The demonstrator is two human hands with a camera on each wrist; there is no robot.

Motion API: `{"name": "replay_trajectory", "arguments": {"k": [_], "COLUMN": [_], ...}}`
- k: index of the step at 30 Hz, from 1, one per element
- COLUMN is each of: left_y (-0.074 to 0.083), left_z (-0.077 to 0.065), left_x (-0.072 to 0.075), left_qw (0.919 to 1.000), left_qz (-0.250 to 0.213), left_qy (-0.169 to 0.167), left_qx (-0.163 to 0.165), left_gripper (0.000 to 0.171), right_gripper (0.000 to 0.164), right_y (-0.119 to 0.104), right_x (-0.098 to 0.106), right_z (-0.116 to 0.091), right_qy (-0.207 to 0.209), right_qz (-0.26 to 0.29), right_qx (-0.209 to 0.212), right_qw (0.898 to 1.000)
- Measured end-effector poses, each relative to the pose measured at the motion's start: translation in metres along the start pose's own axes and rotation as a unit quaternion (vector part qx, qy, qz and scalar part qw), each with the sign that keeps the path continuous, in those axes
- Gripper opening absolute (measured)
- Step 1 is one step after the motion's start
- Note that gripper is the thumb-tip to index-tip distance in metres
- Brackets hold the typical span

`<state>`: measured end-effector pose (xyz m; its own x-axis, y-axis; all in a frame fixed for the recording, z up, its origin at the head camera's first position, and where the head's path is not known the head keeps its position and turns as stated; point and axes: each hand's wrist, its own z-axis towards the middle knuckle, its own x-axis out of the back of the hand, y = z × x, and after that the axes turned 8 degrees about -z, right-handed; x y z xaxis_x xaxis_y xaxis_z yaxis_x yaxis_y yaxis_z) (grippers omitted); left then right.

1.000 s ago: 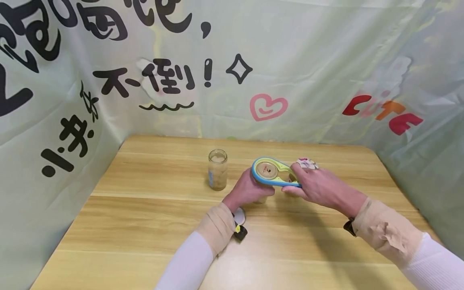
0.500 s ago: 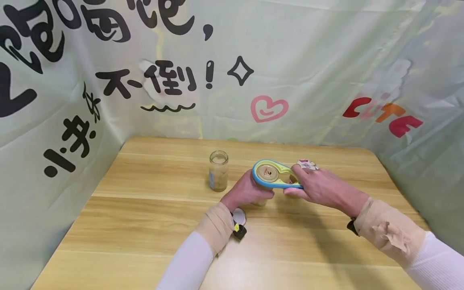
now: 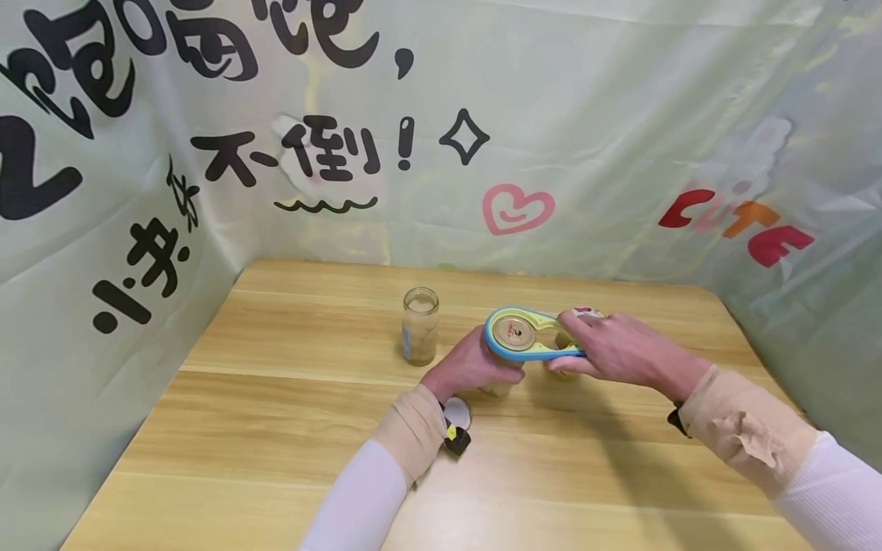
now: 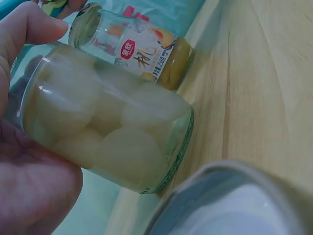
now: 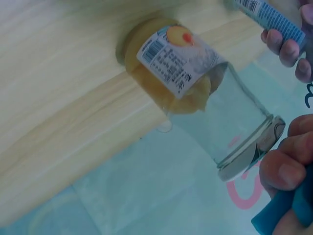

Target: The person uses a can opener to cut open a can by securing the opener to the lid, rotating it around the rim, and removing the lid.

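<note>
My left hand (image 3: pixel 475 363) grips a glass jar (image 4: pixel 110 117) filled with pale round fruit in cloudy liquid. In the left wrist view the jar's base is near the wooden table; whether it touches is unclear. On its gold lid (image 3: pixel 514 333) sits the loop of a blue and yellow-green jar opener (image 3: pixel 492 346). The fingers and thumb of my right hand (image 3: pixel 620 349) hold the opener's two handles. Just beyond these handles stands a second glass jar (image 5: pixel 171 63), lidded, with yellow fruit and a peach label. The right hand partly hides it in the head view.
A lidless glass jar (image 3: pixel 420 330) stands on the wooden table (image 3: pixel 296 329), left of the held jar. A white round lid (image 3: pixel 457 413) lies near my left wrist. Printed cloth (image 3: pixel 586 138) hangs around the table's back and sides.
The head view has shifted a little. My right hand has moved slightly with the opener's handles and covers more of the peach jar's label. Both hands keep their holds.
</note>
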<state>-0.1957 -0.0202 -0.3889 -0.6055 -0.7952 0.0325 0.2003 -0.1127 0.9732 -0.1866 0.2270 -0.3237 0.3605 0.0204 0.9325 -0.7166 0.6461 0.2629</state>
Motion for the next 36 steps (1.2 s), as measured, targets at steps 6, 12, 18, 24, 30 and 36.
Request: {"name": "replay_trajectory", "arguments": {"k": [6,12,18,24,30,36], "left_y": [-0.002,-0.020,-0.032,-0.032,-0.031,-0.031], "left_z": [0.001,0.008,0.011,0.012,0.013,0.017], "left_x": [0.001,0.000,0.003,0.003,0.003,0.003], "left_qw": [1.0000,0.9999,0.9999,1.0000,0.9999,0.9994], "left_qz": [0.001,-0.004,0.000,0.006,0.016,0.025], "left_qy": [-0.003,-0.002,-0.001,0.002,-0.005,-0.005], "left_qx": [0.002,-0.009,-0.011,0.001,-0.001,-0.023], "left_gripper": [0.064,0.069,0.072,0.070,0.066,0.065], "right_gripper": [0.049,0.055,0.056,0.056,0.054,0.053], "right_y": [0.005,0.009,0.012,0.013,0.010,0.005], "right_x": [0.000,0.002,0.006,0.016,0.027,0.036], "right_z": [0.002,0.004,0.006,0.006,0.002,-0.006], "right_qy": [-0.004,0.019,0.015,0.006,-0.010,-0.027], "right_qz": [-0.006,-0.030,-0.031,-0.025,0.004,0.042], "right_qx": [0.015,0.034,0.040,0.017,-0.022,-0.078], "right_qw": [1.000,0.999,0.999,1.000,1.000,0.996]}}
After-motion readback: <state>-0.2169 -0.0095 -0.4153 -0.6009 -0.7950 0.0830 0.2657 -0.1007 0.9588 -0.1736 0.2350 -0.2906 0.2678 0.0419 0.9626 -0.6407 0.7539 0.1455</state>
